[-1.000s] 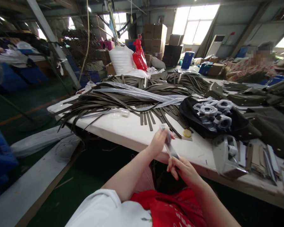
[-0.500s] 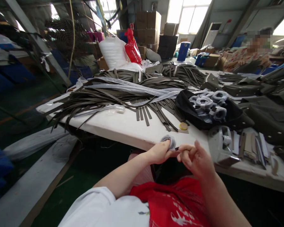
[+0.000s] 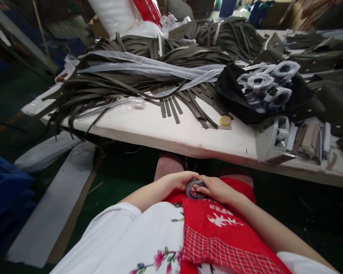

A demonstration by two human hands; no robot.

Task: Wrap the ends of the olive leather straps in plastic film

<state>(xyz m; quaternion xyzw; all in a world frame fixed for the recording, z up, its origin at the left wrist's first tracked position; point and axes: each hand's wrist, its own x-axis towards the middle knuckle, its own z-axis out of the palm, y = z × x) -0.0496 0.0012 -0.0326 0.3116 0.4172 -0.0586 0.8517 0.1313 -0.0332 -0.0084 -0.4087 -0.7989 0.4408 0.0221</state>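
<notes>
A small grey coiled strap (image 3: 192,187), seemingly in clear plastic, lies between my two hands just above the red apron on my lap. My left hand (image 3: 185,180) closes round its far and left side. From the right, my right hand (image 3: 216,188) wraps over it, with fingertips curled into the ring. The hands touch each other at the top of the coil, and part of its rim is hidden behind fingers. Similar plastic-wrapped coils (image 3: 258,83) rest on a black bag (image 3: 231,87) on the table.
The white table (image 3: 160,133) bears heaps of dark straps (image 3: 108,82), a yellow round item (image 3: 225,120), a tape dispenser (image 3: 271,140), and a row of strips (image 3: 308,139). Dark bags (image 3: 335,95) lie right. Blue crates (image 3: 8,186) stand at floor level, left.
Both hands have drawn back from the table edge to my lap with the coil. My right hand, earlier beside the coil, now wraps round it. The view has tilted down.
</notes>
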